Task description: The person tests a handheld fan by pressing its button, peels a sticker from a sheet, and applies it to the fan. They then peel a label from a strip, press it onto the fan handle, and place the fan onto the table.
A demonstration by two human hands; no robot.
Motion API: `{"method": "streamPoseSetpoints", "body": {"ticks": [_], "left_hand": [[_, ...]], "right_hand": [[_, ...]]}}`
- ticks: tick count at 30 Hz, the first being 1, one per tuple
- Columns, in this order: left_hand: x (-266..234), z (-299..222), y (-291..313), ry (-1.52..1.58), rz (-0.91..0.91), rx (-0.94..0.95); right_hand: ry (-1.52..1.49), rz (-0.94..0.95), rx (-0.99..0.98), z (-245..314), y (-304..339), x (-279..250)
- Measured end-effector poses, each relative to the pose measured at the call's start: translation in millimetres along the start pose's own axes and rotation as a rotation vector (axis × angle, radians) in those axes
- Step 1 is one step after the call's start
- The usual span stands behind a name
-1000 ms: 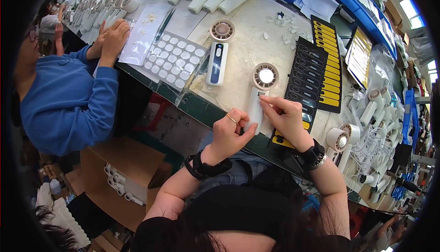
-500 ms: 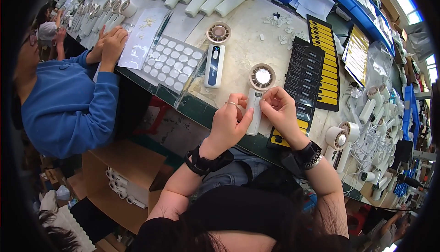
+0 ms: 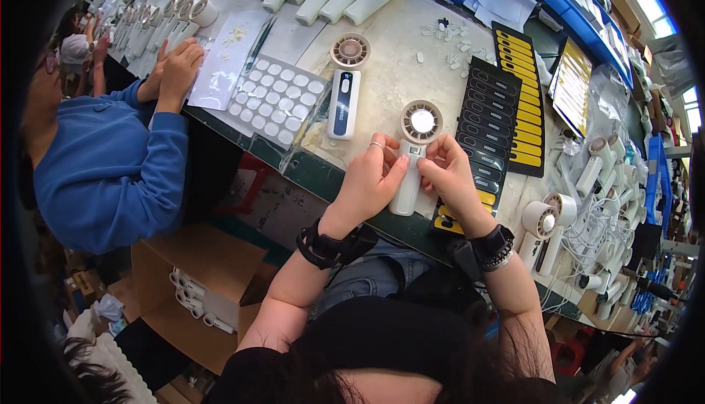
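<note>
A white handheld fan (image 3: 405,192) with a round beige grille and a shiny white centre lies on the table's near edge, its handle toward me. My left hand (image 3: 369,182) is closed on the left side of the handle, thumb on its upper front. From the other side my right hand (image 3: 451,178) bends its fingers round the upper handle, the thumb by a small dark window. Whether a small part sits under the right fingertips is hidden. To the left lies a second fan (image 3: 343,105) with a dark front panel. On the right is a black label sheet (image 3: 488,114).
A sheet of round white stickers (image 3: 276,101) lies left. Small white pieces (image 3: 449,37) are scattered farther back, below a row of fans (image 3: 360,0). Piled fans and cables (image 3: 598,220) crowd the right. A co-worker in a blue sleeve (image 3: 147,161) sits left, above an open carton (image 3: 172,250).
My left thumb has slid up the handle toward the window. The right hand has shifted slightly, its fingers drawn off the window. The fan has stayed almost in place.
</note>
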State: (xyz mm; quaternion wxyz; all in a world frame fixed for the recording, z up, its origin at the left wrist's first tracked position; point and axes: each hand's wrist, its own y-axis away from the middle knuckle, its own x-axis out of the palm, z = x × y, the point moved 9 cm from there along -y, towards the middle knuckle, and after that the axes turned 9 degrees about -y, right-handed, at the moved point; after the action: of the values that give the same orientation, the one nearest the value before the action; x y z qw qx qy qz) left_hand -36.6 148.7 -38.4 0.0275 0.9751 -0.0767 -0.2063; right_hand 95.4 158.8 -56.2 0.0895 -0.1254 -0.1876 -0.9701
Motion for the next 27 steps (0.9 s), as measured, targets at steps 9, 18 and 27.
{"method": "streamPoseSetpoints", "body": {"ticks": [9,18,27], "left_hand": [[15,8,0,0.039,0.085,0.027],[8,-55,35,0.446,0.041,0.213],[3,-79,46,0.322,-0.062,0.395]], "right_hand": [[-0.151,-0.029,-0.04,0,9,1],[-0.415,0.143,-0.131,33,48,22],[-0.434,0.147,-0.357,51,60,31]]}}
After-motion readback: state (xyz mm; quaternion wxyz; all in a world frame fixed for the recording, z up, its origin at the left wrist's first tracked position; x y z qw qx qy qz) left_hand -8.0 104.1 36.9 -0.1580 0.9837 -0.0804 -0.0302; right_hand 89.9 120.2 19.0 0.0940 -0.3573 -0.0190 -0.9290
